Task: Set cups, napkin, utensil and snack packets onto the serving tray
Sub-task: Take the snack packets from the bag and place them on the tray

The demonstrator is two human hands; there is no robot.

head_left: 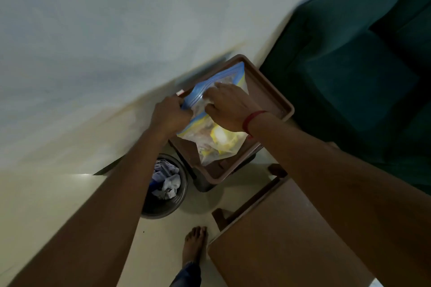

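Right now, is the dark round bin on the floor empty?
No. The dark round bin holds crumpled pale paper near its rim.

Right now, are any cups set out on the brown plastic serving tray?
No, only a clear zip-top plastic bag with a blue seal, gripped by both hands, lies over the brown plastic serving tray.

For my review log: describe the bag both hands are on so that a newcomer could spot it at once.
Find the dark green sofa on the right; against its near side stands a brown tray. On the tray lies the clear plastic bag, under the left hand and right hand. Its blue zip strip and yellowish contents mark it out.
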